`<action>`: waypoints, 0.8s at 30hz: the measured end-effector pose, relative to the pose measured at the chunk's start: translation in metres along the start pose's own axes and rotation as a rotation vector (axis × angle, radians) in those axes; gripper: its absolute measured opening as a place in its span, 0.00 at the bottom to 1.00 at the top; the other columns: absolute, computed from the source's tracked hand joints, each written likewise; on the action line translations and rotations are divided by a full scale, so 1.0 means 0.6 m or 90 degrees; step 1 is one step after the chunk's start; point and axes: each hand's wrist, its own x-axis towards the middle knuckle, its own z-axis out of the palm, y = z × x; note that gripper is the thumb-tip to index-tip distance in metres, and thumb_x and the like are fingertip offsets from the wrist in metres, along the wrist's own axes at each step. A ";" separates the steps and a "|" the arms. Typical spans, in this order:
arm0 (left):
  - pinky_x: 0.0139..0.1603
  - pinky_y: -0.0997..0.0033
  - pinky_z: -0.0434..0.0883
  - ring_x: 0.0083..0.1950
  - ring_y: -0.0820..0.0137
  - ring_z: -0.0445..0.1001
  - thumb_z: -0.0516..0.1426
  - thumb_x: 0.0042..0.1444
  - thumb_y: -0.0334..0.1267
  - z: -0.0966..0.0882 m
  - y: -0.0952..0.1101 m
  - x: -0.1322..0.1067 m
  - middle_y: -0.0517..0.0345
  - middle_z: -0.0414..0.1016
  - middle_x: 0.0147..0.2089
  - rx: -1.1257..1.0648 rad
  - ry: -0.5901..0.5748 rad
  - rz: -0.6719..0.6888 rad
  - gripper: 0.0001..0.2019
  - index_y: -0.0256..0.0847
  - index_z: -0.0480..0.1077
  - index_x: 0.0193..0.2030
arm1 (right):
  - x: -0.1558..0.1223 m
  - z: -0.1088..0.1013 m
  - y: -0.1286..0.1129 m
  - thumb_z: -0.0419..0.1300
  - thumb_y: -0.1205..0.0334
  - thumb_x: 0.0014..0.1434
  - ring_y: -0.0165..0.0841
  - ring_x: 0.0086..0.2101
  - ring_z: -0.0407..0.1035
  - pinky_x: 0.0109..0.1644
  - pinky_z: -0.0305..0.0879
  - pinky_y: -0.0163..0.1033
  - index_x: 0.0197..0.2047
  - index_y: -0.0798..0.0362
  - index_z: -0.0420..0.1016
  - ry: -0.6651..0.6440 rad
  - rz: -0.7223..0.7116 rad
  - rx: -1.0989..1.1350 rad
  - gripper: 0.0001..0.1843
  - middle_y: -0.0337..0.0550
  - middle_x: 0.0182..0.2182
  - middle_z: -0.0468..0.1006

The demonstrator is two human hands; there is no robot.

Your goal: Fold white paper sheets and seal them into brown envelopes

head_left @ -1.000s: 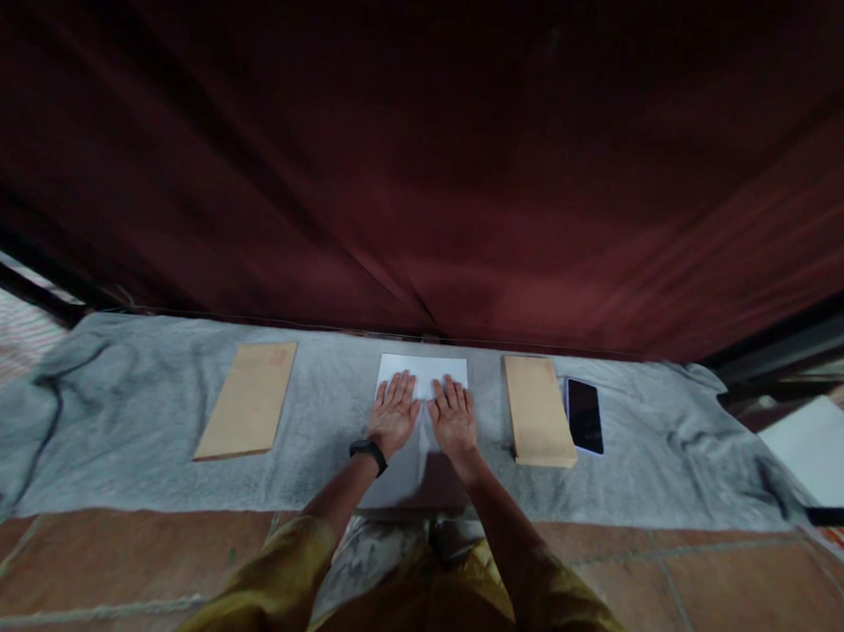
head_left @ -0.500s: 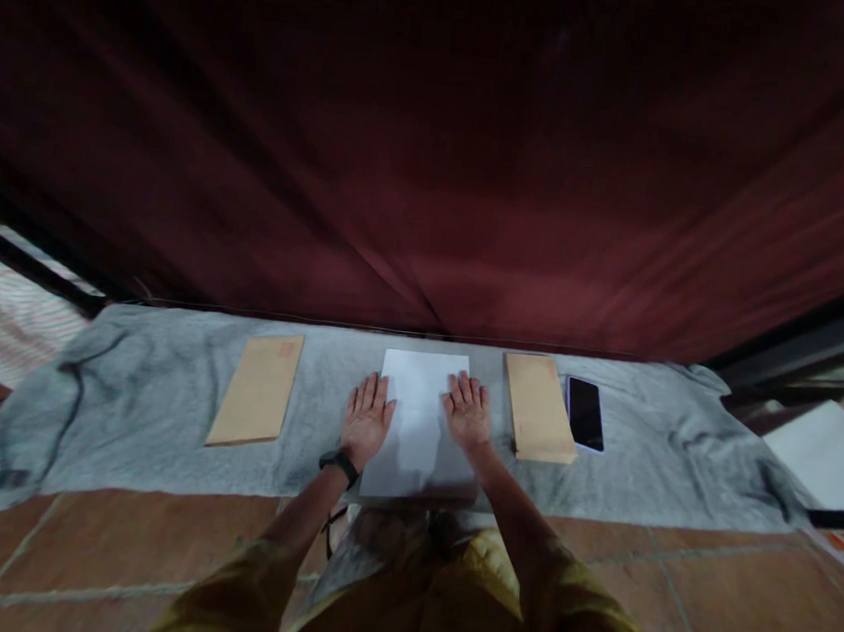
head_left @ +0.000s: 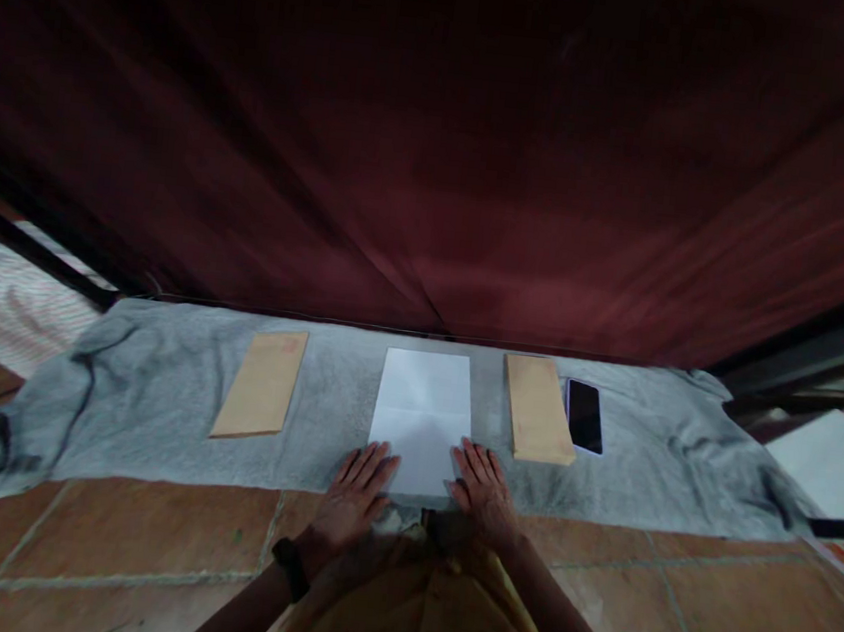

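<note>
A white sheet of paper (head_left: 423,407) lies flat in the middle of the grey cloth, with a faint crease across it. My left hand (head_left: 354,490) rests at the paper's lower left edge, fingers stretched out and slightly spread. At the lower right edge lies my right hand (head_left: 483,488), its fingers also extended. Neither hand grips anything. To the left is a brown paper envelope (head_left: 260,384). A thicker stack of brown envelopes (head_left: 539,409) sits to the right of the paper.
A dark-screened phone (head_left: 584,416) lies right beside the envelope stack. Grey cloth (head_left: 157,399) covers the narrow bench or table. Behind it hangs a dark red curtain (head_left: 433,207). Dark bars stand at both sides, and a white panel (head_left: 833,465) is at far right.
Both hands have slid from the paper's upper sides down towards me, to its near corners. The paper, envelopes and phone stay in place.
</note>
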 end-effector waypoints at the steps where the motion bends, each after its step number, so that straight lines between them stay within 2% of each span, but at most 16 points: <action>1: 0.73 0.52 0.58 0.75 0.58 0.55 0.53 0.67 0.43 -0.002 -0.001 0.002 0.51 0.57 0.75 -0.009 0.000 -0.002 0.27 0.46 0.60 0.72 | -0.001 -0.005 0.002 0.54 0.51 0.70 0.45 0.68 0.57 0.72 0.53 0.56 0.73 0.48 0.56 -0.012 -0.010 0.004 0.32 0.49 0.71 0.57; 4: 0.71 0.55 0.62 0.73 0.61 0.60 0.52 0.67 0.42 -0.008 0.005 0.004 0.53 0.62 0.73 -0.077 0.000 -0.003 0.25 0.47 0.63 0.70 | -0.007 -0.007 0.005 0.55 0.47 0.68 0.47 0.68 0.55 0.72 0.53 0.57 0.73 0.49 0.57 -0.044 -0.049 0.029 0.35 0.51 0.71 0.57; 6: 0.70 0.55 0.63 0.73 0.61 0.61 0.52 0.67 0.44 -0.010 0.010 0.007 0.52 0.60 0.74 -0.175 0.025 -0.057 0.25 0.47 0.62 0.70 | -0.009 0.006 0.008 0.53 0.48 0.69 0.46 0.68 0.56 0.70 0.56 0.56 0.73 0.52 0.57 -0.021 -0.036 0.069 0.34 0.53 0.71 0.58; 7: 0.70 0.56 0.64 0.72 0.61 0.61 0.52 0.67 0.44 -0.011 0.011 0.012 0.50 0.59 0.74 -0.244 0.049 -0.109 0.26 0.45 0.62 0.70 | -0.007 0.016 0.010 0.51 0.49 0.70 0.46 0.67 0.58 0.68 0.59 0.55 0.72 0.54 0.57 0.011 -0.002 0.094 0.33 0.55 0.70 0.61; 9: 0.67 0.56 0.66 0.71 0.60 0.64 0.53 0.66 0.45 -0.014 0.006 0.033 0.46 0.62 0.72 -0.406 0.105 -0.253 0.27 0.41 0.62 0.69 | 0.008 0.037 0.016 0.46 0.52 0.71 0.45 0.62 0.66 0.62 0.67 0.54 0.69 0.56 0.63 0.106 0.133 0.152 0.29 0.59 0.64 0.69; 11: 0.61 0.57 0.70 0.63 0.59 0.72 0.56 0.61 0.46 -0.020 -0.009 0.069 0.43 0.72 0.64 -0.579 0.145 -0.415 0.26 0.38 0.68 0.63 | 0.039 0.053 0.024 0.47 0.52 0.69 0.45 0.54 0.73 0.55 0.72 0.52 0.64 0.56 0.70 0.166 0.270 0.231 0.27 0.59 0.56 0.76; 13: 0.52 0.60 0.73 0.52 0.59 0.77 0.61 0.54 0.47 -0.029 -0.030 0.112 0.46 0.80 0.51 -0.731 0.186 -0.570 0.22 0.37 0.74 0.53 | 0.081 0.059 0.034 0.50 0.52 0.65 0.43 0.45 0.76 0.50 0.74 0.49 0.60 0.56 0.73 0.177 0.343 0.340 0.26 0.56 0.49 0.80; 15: 0.41 0.64 0.73 0.42 0.61 0.78 0.62 0.48 0.49 -0.039 -0.050 0.151 0.52 0.81 0.38 -0.766 0.192 -0.587 0.20 0.36 0.75 0.43 | 0.123 0.056 0.041 0.54 0.52 0.60 0.42 0.38 0.76 0.46 0.73 0.48 0.52 0.55 0.77 0.173 0.425 0.422 0.23 0.51 0.40 0.82; 17: 0.35 0.69 0.70 0.34 0.65 0.76 0.64 0.43 0.51 -0.047 -0.064 0.178 0.57 0.77 0.30 -0.796 0.197 -0.584 0.20 0.36 0.74 0.36 | 0.155 0.051 0.046 0.56 0.51 0.57 0.41 0.33 0.74 0.41 0.71 0.45 0.44 0.54 0.78 0.167 0.448 0.450 0.19 0.47 0.31 0.80; 20: 0.30 0.71 0.66 0.28 0.69 0.72 0.67 0.36 0.51 -0.058 -0.070 0.192 0.59 0.75 0.26 -0.857 0.187 -0.559 0.21 0.36 0.73 0.31 | 0.182 0.043 0.047 0.58 0.50 0.52 0.39 0.31 0.73 0.38 0.69 0.42 0.35 0.51 0.77 0.162 0.469 0.494 0.14 0.42 0.27 0.78; 24: 0.27 0.70 0.65 0.24 0.69 0.71 0.69 0.31 0.49 -0.071 -0.063 0.190 0.59 0.74 0.23 -0.931 0.166 -0.540 0.20 0.36 0.72 0.27 | 0.192 0.024 0.042 0.62 0.50 0.46 0.36 0.29 0.70 0.36 0.66 0.40 0.22 0.49 0.73 0.139 0.496 0.578 0.12 0.37 0.21 0.75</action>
